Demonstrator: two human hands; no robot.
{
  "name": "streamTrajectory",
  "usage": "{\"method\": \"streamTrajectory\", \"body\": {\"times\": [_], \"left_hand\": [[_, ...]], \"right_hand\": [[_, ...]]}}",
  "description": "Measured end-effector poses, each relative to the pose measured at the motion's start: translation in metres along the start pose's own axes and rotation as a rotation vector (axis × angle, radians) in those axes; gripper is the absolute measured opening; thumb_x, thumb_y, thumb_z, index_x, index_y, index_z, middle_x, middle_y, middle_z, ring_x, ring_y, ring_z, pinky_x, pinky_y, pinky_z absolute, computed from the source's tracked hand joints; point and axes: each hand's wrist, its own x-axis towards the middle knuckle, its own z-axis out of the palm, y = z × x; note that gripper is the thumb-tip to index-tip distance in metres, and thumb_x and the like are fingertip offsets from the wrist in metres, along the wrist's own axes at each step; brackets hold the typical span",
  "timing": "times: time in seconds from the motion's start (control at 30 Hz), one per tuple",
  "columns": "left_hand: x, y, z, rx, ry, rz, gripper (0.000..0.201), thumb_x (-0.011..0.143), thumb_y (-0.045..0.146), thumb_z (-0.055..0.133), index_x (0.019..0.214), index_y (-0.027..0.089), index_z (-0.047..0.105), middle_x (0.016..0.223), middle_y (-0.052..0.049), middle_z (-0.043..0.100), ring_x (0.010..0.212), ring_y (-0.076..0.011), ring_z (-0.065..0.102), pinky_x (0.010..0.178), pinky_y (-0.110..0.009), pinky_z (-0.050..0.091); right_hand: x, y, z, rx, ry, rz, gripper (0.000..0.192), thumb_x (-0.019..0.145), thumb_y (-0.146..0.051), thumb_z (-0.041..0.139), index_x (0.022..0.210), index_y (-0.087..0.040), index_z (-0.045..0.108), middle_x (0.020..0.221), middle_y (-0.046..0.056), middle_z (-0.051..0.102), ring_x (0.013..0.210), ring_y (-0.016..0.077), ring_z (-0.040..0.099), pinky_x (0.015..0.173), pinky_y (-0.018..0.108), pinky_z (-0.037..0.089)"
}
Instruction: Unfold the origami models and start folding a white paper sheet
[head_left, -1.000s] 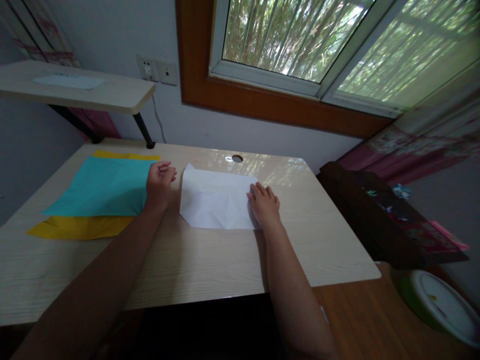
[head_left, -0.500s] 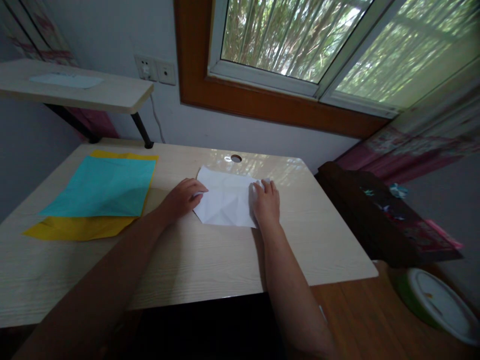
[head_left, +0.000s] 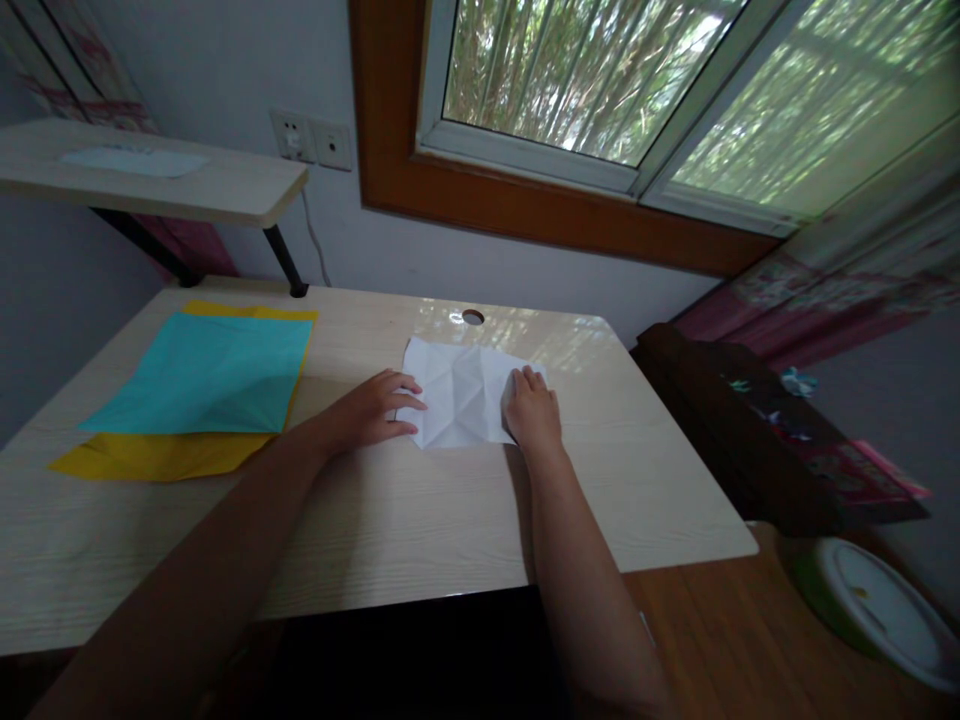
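Note:
A white sheet of paper [head_left: 466,395] with several crease lines lies on the pale wooden desk [head_left: 420,530]. Its creases make diamond and triangle shapes, and the middle bulges slightly. At the paper's left edge is my left hand [head_left: 379,408], with fingers apart and their tips on the sheet. My right hand [head_left: 534,410] covers the lower right part of the paper, its fingers bent and close together over that edge. The thumb of the right hand is mostly hidden.
To the left, a turquoise sheet [head_left: 210,372] lies over a yellow sheet [head_left: 161,460]. A raised shelf [head_left: 225,190] stands at the back left, with a paper on it. The desk has a round cable hole [head_left: 473,317]. A round green-and-white bin [head_left: 885,600] is on the floor at right.
My left hand has opened from a pinch on the paper's left edge and spread its fingers. The paper has shifted slightly right and shows its creases more plainly. My right hand has barely moved.

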Motion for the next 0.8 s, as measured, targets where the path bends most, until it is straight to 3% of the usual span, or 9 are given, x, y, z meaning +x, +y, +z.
{"method": "streamTrajectory", "body": {"times": [0.27,0.7,0.8], "left_hand": [[0.002,0.003,0.000,-0.064,-0.013,-0.005,0.035,0.070,0.041,0.087,0.098,0.026,0.073,0.118,-0.008,0.066,0.121,-0.0292,0.055,0.107,-0.047,0.040],[0.001,0.006,-0.004,-0.193,-0.019,-0.034,0.012,0.078,0.029,0.079,0.077,0.025,0.067,0.111,-0.006,0.073,0.131,-0.0293,0.053,0.112,-0.051,0.037],[0.004,0.011,-0.008,-0.274,0.056,-0.054,0.012,0.084,0.029,0.074,0.075,0.024,0.067,0.101,-0.006,0.075,0.129,-0.0281,0.055,0.109,-0.051,0.041]], "right_hand": [[-0.001,0.000,0.000,0.023,0.031,0.002,0.052,0.098,-0.016,0.029,0.147,-0.016,0.048,0.158,0.012,0.042,0.146,0.0286,0.035,0.115,0.049,0.033],[0.001,0.004,0.005,-0.003,0.078,-0.028,0.050,0.098,-0.015,0.033,0.145,-0.016,0.050,0.152,0.015,0.048,0.139,0.0296,0.042,0.113,0.047,0.033],[0.001,0.005,0.005,-0.017,0.101,-0.020,0.049,0.098,-0.016,0.034,0.144,-0.015,0.051,0.153,0.016,0.046,0.139,0.0303,0.042,0.113,0.046,0.033]]}}
